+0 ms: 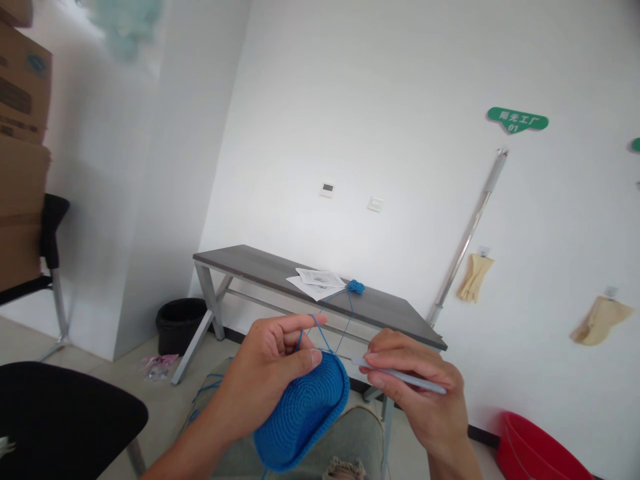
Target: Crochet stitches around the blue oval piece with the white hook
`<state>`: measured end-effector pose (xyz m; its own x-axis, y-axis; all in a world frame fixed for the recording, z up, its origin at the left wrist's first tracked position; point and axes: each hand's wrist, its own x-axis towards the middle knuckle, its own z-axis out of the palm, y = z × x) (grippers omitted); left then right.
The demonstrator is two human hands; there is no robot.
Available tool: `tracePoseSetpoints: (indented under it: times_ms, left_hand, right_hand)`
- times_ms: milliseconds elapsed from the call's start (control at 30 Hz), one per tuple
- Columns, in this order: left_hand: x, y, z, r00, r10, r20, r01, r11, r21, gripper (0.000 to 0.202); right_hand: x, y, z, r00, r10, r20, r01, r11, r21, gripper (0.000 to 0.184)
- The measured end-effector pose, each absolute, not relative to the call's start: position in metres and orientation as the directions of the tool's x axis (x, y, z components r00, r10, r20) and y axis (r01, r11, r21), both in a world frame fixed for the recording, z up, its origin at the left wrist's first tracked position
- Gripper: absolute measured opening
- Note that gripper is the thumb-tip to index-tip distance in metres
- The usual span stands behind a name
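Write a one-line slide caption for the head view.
Left hand holds a blue crochet piece, yarn over one finger, while the right hand holds a hook.

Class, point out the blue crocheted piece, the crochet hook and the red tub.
blue crocheted piece [300, 417], head view, its ribbed side
crochet hook [415, 380], head view, its handle
red tub [530, 450], head view, its rim

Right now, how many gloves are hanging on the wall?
2. One yellowish glove hangs beside the leaning metal pole; the other glove hangs further right, above the red tub. More could be hidden past the right edge of the picture.
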<state>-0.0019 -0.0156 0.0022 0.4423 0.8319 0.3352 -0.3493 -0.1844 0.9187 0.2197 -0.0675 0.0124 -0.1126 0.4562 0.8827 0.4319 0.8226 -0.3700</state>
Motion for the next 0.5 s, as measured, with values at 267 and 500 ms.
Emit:
tracePoseSetpoints:
  times_ms: [267,500]
  left_hand:
    - [-0.001,-0.015,0.001,0.451,0.839,0.305,-0.352,-0.147,0.924,0.075]
    - [0.001,-0.015,0.0,0.458,0.832,0.313,-0.358,-0.15,0.922,0.076]
  right_hand:
    - [0.223,-0.068,0.012,-0.098,0.445,0.89,0.438,0.823,-0.363,0.009]
    - [0.227,-0.064,-0.002,-0.019,0.506,0.862,0.379,0.802,-0.462,0.008]
